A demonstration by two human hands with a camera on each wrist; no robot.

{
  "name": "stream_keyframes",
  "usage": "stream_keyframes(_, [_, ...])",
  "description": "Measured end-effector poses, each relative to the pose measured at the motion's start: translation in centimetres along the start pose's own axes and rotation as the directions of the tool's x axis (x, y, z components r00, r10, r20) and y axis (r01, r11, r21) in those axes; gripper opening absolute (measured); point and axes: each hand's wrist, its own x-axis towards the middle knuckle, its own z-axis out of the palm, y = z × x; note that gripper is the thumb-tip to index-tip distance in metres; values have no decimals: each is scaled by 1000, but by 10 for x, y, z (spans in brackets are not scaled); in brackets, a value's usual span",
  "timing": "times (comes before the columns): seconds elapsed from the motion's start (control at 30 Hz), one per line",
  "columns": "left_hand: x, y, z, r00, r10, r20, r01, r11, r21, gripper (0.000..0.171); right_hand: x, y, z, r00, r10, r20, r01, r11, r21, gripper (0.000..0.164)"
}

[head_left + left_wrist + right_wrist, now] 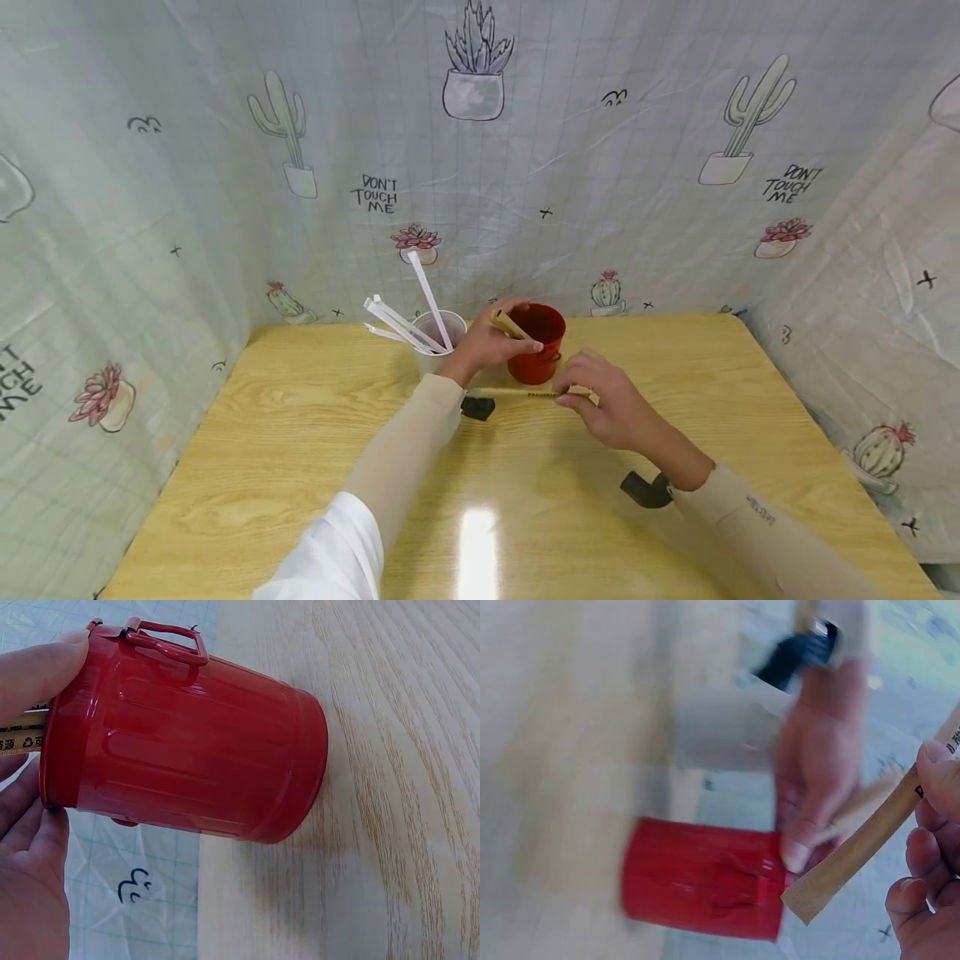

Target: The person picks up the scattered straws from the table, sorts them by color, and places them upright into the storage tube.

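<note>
My left hand (483,343) holds the rim of a small red metal pail (534,368), thumb on the near side. In the left wrist view the pail (195,742) shows ribbed walls and a wire handle (169,643). Brown paper-wrapped sticks (510,324) with dark print stand in it, leaning toward the left hand. In front of the pail, my right hand (609,404) pinches one long, flat, brown paper sleeve (510,392) by its right end. The right wrist view shows this sleeve (855,862) slanting past the pail's rim, thumb and fingertips on its printed part.
Left of the red pail stands a white pail (429,363) with several white paper-wrapped sticks (431,300) leaning in it. Both are near the back edge of the wooden table (315,467). A cactus-print cloth (480,183) hangs behind and at both sides.
</note>
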Motion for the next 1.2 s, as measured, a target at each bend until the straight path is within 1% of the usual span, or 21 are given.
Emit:
stream_keyframes(0.1, [0,-2,0,1000,15,-6,-15,1000,0,71,15,5,-3,996,20,-91,-18,1000,15,28])
stream_keyframes(0.17, [0,-3,-1,1000,26,-10,-26,1000,12,72,25,8,-2,989,38,-141,-35,999,22,24])
stream_keyframes(0.27, [1,-4,-3,999,33,1,-33,999,6,69,39,15,1,978,72,-196,-66,997,36,18])
stream_keyframes(0.4, [2,-5,-3,999,40,6,-40,999,15,65,50,26,6,956,140,-258,-126,989,73,12])
stream_keyframes(0.43, [2,-5,-3,999,43,-1,-43,999,31,65,52,29,8,950,157,-271,-138,987,86,11])
stream_keyframes(0.57, [2,-7,0,998,66,-10,-66,997,46,63,54,42,15,932,201,-301,-176,978,107,7])
stream_keyframes(0.63, [2,-7,2,997,81,-6,-81,996,42,61,52,48,19,927,223,-300,-199,974,109,7])
stream_keyframes(0.7, [2,-7,3,995,96,2,-96,995,36,61,50,52,24,928,242,-283,-223,970,98,7])
stream_keyframes(0.87, [0,-5,0,992,123,21,-123,991,41,52,44,57,32,946,263,-187,-260,965,42,8])
stream_keyframes(0.97, [0,-4,-1,989,144,34,-145,988,44,49,42,58,33,950,278,-144,-281,960,-3,6])
stream_keyframes(1.03, [0,-4,-1,988,151,41,-153,987,42,54,40,60,33,948,292,-127,-298,954,-30,5])
stream_keyframes(1.1, [-3,-2,-2,993,116,37,-117,992,42,67,38,62,32,945,308,-112,-314,948,-47,4])
stream_keyframes(1.2, [-9,4,-6,999,36,24,-38,996,86,87,35,64,29,936,341,-93,-346,937,-50,12])
